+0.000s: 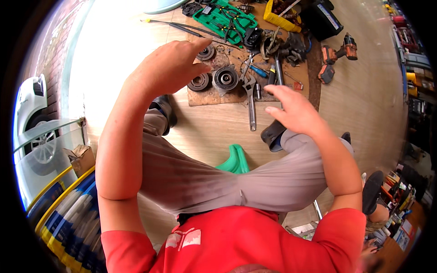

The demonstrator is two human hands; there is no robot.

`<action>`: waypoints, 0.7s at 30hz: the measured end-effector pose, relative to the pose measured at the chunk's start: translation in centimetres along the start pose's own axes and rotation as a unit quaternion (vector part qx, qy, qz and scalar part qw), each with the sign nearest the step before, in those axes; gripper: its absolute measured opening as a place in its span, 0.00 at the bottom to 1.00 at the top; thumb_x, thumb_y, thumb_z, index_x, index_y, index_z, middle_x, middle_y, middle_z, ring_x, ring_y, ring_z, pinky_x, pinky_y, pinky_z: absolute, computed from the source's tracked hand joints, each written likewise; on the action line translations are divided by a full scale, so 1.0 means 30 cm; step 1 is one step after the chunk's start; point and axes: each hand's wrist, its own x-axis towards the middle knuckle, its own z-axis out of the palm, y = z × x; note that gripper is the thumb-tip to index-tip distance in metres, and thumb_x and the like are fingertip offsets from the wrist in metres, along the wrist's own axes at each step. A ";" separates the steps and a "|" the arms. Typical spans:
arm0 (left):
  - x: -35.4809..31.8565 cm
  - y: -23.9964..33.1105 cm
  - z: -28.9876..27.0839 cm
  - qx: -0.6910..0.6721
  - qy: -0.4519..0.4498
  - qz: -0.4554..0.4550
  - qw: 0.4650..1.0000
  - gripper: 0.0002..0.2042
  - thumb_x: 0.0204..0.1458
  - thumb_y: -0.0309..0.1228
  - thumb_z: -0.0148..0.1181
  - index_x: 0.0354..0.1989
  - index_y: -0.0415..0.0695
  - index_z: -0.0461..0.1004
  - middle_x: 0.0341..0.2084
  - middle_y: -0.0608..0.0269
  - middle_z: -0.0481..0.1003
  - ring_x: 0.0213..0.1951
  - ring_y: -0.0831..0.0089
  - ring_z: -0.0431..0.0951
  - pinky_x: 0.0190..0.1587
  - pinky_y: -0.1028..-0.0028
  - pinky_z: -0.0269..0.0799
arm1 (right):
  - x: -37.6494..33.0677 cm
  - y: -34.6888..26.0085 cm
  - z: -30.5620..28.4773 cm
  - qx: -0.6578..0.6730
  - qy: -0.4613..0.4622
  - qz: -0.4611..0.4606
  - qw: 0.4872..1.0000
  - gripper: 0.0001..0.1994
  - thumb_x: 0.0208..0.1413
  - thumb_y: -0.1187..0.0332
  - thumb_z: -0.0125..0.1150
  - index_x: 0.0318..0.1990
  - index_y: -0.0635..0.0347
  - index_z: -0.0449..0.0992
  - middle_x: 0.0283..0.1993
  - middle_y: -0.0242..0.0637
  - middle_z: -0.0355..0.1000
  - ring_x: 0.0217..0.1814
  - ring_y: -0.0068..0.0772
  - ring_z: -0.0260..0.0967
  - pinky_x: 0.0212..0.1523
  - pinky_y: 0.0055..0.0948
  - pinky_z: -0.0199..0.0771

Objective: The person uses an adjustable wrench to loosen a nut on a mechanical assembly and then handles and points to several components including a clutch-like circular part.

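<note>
My left hand is raised over the left side of a greasy cardboard sheet, thumb and forefinger apart, with nothing seen in it. Nearest to it are round grooved metal pulleys: one at the fingertips, another below the thumb, and a thicker one to the right. My right hand is held open at the sheet's front right, its thumb and fingers spread. Left of it lie an adjustable wrench, a small metal socket and a blue-handled screwdriver.
Farther back are a green tool case, a yellow container, a black battery and greasy metal parts. A cordless power tool lies right of the cardboard. A green plastic stool shows between my legs.
</note>
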 end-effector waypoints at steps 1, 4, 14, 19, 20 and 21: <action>0.000 0.005 0.007 0.002 -0.003 -0.002 1.000 0.29 0.56 0.35 0.62 0.67 0.46 0.65 0.45 0.41 0.78 0.49 0.49 0.78 0.52 0.58 0.73 | -0.015 -0.024 -0.033 0.000 0.036 -0.015 0.999 0.25 0.56 0.63 0.64 0.60 0.62 0.68 0.54 0.50 0.70 0.57 0.54 0.69 0.57 0.44 0.70; 0.009 0.020 0.028 0.018 -0.034 -0.028 0.999 0.29 0.57 0.35 0.62 0.68 0.47 0.64 0.45 0.43 0.78 0.50 0.50 0.78 0.53 0.59 0.72 | -0.037 -0.050 -0.110 -0.042 0.039 -0.031 0.998 0.26 0.55 0.64 0.65 0.60 0.61 0.67 0.57 0.49 0.69 0.59 0.54 0.68 0.59 0.43 0.70; 0.065 0.041 0.053 0.064 -0.095 -0.081 0.990 0.28 0.59 0.37 0.61 0.68 0.50 0.64 0.46 0.47 0.78 0.49 0.52 0.77 0.52 0.60 0.72 | -0.025 -0.075 -0.059 -0.121 -0.161 -0.098 0.975 0.25 0.53 0.64 0.67 0.57 0.61 0.66 0.50 0.44 0.69 0.54 0.49 0.69 0.54 0.45 0.71; 0.100 0.031 0.043 0.045 -0.080 -0.054 0.994 0.28 0.59 0.37 0.61 0.68 0.51 0.64 0.46 0.47 0.78 0.47 0.52 0.78 0.51 0.60 0.72 | -0.047 -0.086 -0.038 -0.051 -0.218 -0.134 0.965 0.26 0.52 0.64 0.68 0.56 0.60 0.66 0.49 0.43 0.69 0.54 0.48 0.69 0.54 0.43 0.70; 0.107 0.028 0.041 0.043 -0.074 -0.050 0.995 0.28 0.59 0.37 0.61 0.68 0.51 0.64 0.46 0.47 0.78 0.47 0.52 0.78 0.51 0.60 0.72 | -0.041 -0.085 -0.040 -0.058 -0.223 -0.120 0.966 0.26 0.52 0.65 0.68 0.56 0.60 0.66 0.49 0.43 0.69 0.54 0.48 0.69 0.54 0.43 0.70; 0.113 0.026 0.040 0.045 -0.078 -0.057 0.994 0.28 0.59 0.37 0.61 0.68 0.50 0.64 0.46 0.47 0.78 0.47 0.52 0.78 0.51 0.60 0.72 | -0.035 -0.083 -0.044 -0.059 -0.215 -0.115 0.968 0.26 0.52 0.65 0.68 0.56 0.60 0.66 0.49 0.43 0.69 0.54 0.48 0.69 0.54 0.43 0.70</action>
